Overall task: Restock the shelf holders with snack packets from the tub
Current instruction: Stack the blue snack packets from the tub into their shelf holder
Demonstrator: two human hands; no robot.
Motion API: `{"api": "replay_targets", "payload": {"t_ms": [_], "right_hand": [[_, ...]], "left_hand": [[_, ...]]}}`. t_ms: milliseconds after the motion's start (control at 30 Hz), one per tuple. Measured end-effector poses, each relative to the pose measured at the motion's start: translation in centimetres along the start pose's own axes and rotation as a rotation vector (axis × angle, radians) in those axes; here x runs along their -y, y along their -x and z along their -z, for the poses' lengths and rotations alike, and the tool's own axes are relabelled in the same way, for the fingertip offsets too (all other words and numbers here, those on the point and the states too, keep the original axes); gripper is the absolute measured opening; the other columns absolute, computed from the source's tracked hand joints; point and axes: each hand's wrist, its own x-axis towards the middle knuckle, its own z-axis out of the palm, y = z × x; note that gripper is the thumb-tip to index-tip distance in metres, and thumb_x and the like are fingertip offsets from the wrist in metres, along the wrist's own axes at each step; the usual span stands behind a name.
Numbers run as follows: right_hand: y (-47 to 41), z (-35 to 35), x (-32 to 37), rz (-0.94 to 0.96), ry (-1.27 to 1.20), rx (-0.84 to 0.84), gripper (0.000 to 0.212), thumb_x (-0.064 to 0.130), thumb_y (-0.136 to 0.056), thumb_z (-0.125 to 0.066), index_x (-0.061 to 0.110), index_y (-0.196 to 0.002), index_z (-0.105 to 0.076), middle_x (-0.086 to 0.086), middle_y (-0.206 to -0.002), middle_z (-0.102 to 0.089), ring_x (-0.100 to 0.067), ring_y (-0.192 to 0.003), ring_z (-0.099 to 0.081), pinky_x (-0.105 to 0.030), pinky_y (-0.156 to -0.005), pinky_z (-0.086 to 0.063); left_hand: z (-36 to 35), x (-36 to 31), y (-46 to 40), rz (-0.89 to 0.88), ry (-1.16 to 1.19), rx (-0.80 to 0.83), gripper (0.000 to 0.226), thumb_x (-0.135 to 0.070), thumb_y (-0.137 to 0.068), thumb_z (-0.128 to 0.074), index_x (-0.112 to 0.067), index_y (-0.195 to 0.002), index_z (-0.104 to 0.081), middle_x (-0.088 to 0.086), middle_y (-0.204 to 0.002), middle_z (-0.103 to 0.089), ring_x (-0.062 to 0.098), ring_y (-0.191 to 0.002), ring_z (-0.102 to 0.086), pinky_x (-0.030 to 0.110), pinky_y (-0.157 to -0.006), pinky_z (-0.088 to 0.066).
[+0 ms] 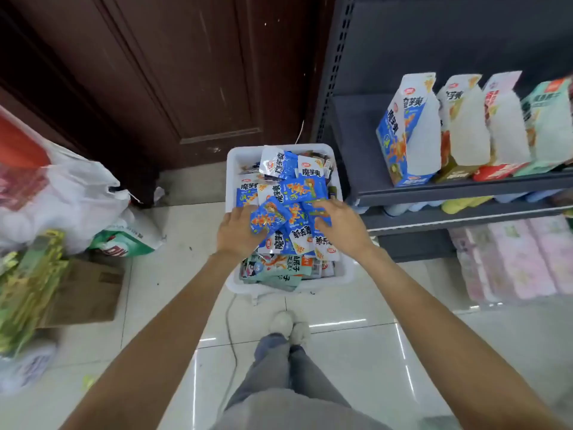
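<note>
Below, blue packets (290, 212) between left hand (238, 231), right hand (339, 225)

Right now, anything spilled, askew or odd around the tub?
Nothing spilled. Snack packets are heaped loosely in the white tub, facing every way, under both hands. Small scraps litter the floor left of it.

The white tub (233, 156) is hemmed at its far edge by the brown door (161, 72) and at its right edge by the dark shelf unit (356, 144). Open floor (186, 237) is left along its left edge, before the plastic bags (77, 193).
</note>
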Motion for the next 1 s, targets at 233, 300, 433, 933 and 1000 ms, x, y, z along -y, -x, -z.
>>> {"api": "replay_targets", "payload": {"t_ms": [233,300,433,933,1000], "right_hand": [[-9.3,-2.6,-0.8,0.12,0.11,0.141,0.042,0.016,-0.101,-0.041,0.013,-0.143,-0.04,-0.01,-0.152,-0.033,-0.026,-0.14,-0.03,-0.035,-0.113,-0.024],[-11.2,-3.6,-0.9,0.119,0.176,0.206,0.046,0.018,-0.102,-0.037,0.015,-0.148,-0.03,-0.01,-0.156,-0.023,-0.024,-0.144,-0.018,-0.038,-0.117,-0.015],[-12.5,-4.3,-1.4,0.105,0.396,0.305,0.056,0.022,-0.1,-0.043,0.022,-0.151,-0.02,-0.013,-0.153,-0.025,-0.031,-0.141,-0.02,-0.045,-0.116,-0.015],[-2.0,1.7,0.2,-0.52,-1.228,-0.037,0.019,0.014,-0.085,-0.069,0.014,-0.105,-0.067,-0.001,-0.097,-0.074,-0.016,-0.083,-0.072,-0.027,-0.062,-0.056],[-1.6,2.3,0.7,-0.49,-1.247,-0.045,0.024,0.016,-0.085,-0.069,0.013,-0.108,-0.065,-0.002,-0.1,-0.074,-0.018,-0.086,-0.071,-0.028,-0.064,-0.056]], "left_hand": [[-2.6,1.6,-0.3,0.075,-0.359,-0.013,0.077,-0.062,-0.083,-0.053,-0.022,-0.145,-0.029,0.002,-0.144,-0.037,0.025,-0.133,-0.03,0.041,-0.107,-0.024],[-2.6,1.9,-0.4,0.06,-0.419,0.005,0.079,-0.064,-0.082,-0.051,-0.027,-0.146,-0.024,0.001,-0.144,-0.036,0.025,-0.133,-0.029,0.044,-0.109,-0.022],[-2.2,2.4,-0.4,-0.008,-0.422,0.001,0.076,-0.063,-0.08,-0.055,-0.034,-0.145,-0.026,-0.003,-0.143,-0.036,0.024,-0.133,-0.027,0.047,-0.11,-0.016],[3.0,2.3,0.1,0.2,1.069,0.03,0.017,-0.005,-0.079,-0.073,-0.019,-0.088,-0.069,-0.007,-0.076,-0.074,0.001,-0.068,-0.066,0.009,-0.057,-0.046],[4.0,1.5,-0.1,0.148,1.054,0.066,0.017,-0.01,-0.083,-0.07,-0.027,-0.082,-0.072,-0.009,-0.077,-0.073,0.002,-0.068,-0.066,0.011,-0.055,-0.047]]}}
